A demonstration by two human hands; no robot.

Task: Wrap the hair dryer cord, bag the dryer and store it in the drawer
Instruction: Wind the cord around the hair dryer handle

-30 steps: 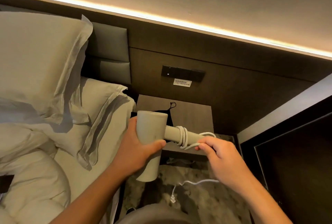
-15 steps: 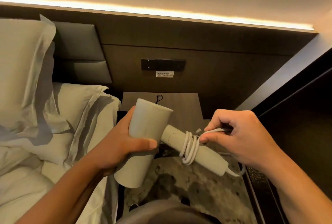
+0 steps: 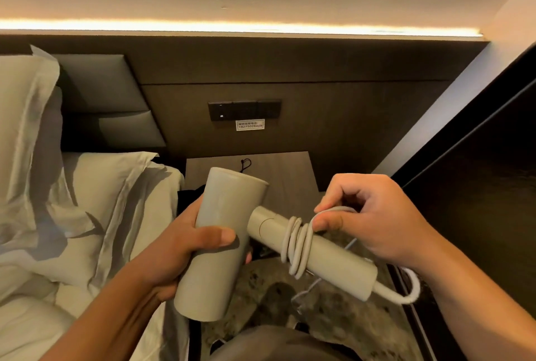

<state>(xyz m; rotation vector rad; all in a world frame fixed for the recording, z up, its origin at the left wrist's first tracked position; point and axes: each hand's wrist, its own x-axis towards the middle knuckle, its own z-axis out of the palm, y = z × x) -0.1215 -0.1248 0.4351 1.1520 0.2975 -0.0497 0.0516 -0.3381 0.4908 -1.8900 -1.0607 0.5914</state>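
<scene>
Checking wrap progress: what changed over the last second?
The right hand carried the cord from below the handle up over it, adding to the coil. The hair dryer tilted, so its handle end now points lower right. The left hand still grips the barrel, and the right hand's fingers still pinch the cord.

white sticker (image 3: 250, 125) | below switch panel (image 3: 244, 110) | reads 18275026408

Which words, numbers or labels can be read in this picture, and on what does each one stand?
"18275026408": lower line of the white sticker on the dark wall panel, under the black switch plate.
The sticker's upper line is too blurred to read.
The hair dryer shows no readable text.
</scene>
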